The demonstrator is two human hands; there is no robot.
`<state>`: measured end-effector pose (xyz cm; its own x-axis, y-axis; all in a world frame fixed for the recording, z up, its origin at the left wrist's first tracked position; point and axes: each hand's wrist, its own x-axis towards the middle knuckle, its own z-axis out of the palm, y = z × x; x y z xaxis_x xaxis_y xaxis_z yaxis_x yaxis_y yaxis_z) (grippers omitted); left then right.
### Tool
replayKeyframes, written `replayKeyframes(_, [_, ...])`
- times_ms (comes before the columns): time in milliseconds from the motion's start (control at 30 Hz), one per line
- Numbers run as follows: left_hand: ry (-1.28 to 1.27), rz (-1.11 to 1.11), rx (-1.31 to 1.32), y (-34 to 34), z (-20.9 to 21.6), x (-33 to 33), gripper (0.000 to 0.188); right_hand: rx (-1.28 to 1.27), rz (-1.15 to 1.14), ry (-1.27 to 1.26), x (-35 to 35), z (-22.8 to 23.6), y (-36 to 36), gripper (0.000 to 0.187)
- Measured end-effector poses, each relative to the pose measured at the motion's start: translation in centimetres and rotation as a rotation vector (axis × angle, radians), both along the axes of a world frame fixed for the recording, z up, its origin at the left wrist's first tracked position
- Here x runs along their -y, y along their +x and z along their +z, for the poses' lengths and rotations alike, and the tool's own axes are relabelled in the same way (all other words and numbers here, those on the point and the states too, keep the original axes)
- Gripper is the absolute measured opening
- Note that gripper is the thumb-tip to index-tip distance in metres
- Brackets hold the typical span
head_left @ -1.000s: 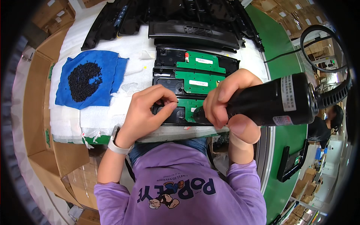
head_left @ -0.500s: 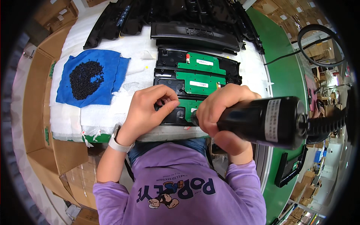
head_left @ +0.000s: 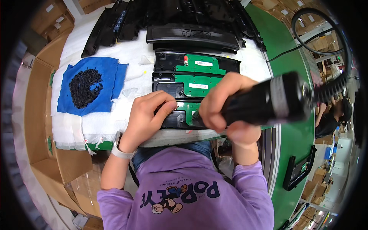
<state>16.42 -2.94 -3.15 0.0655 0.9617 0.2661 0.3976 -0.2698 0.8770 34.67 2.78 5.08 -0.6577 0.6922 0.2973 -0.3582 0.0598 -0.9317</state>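
Note:
My right hand (head_left: 226,107) is wrapped round a black electric screwdriver (head_left: 264,101), its tip end pointing left at the nearest black panel (head_left: 174,122). The green circuit board (head_left: 189,115) on that panel lies beside the tip, partly covered by my hand. My left hand (head_left: 151,115) rests at the panel's left end with thumb and forefinger pinched together by the board's edge. Whatever that pinch holds is too small to make out. Just beyond lie two more black panels with green boards (head_left: 198,86), side by side.
A blue cloth (head_left: 117,82) with a pile of small black screws (head_left: 82,90) lies at the left. Black plastic housings (head_left: 172,15) fill the table's far side. A coiled cable (head_left: 333,90) trails right from the screwdriver. A black frame (head_left: 299,168) rests on the green surface at right.
The screwdriver's rear end has swung away from me, with my right hand turning along. My left hand's pinch stays near the panel's left end. The whole view has shifted slightly.

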Motion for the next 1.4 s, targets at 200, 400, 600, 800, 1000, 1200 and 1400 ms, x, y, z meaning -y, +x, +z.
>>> replayKeyframes(200, [0.05,0.138,0.321,-0.1,-0.3,0.3,0.005,-0.635,0.091,-0.054,-3.5,-0.9,0.9,0.042])
replayKeyframes(400, [0.124,0.047,0.253,0.0,-0.3,0.0,0.006,-0.68,0.01,-0.013,-3.7,-1.2,1.1,0.044])
replayKeyframes(600, [0.052,0.074,0.219,0.0,0.3,-0.1,0.007,-0.67,0.01,-0.024,-3.5,-1.4,0.7,0.044])
replayKeyframes(800, [0.074,0.091,0.216,0.1,0.3,-0.1,0.008,-0.634,-0.04,-0.022,-3.0,-1.4,0.3,0.042])
replayKeyframes(1000, [0.01,0.159,0.187,0.0,0.2,0.1,0.008,-0.63,-0.079,-0.003,-2.8,-1.8,-0.1,0.042])
replayKeyframes(1200, [0.015,0.125,0.155,0.1,0.2,0.0,0.007,-0.64,-0.066,-0.013,-3.0,-1.8,0.1,0.042])
replayKeyframes(1400, [-0.189,0.081,0.343,0.3,-0.2,0.5,0.011,-0.652,-0.14,-0.053,-2.5,-2.1,-0.3,0.042])
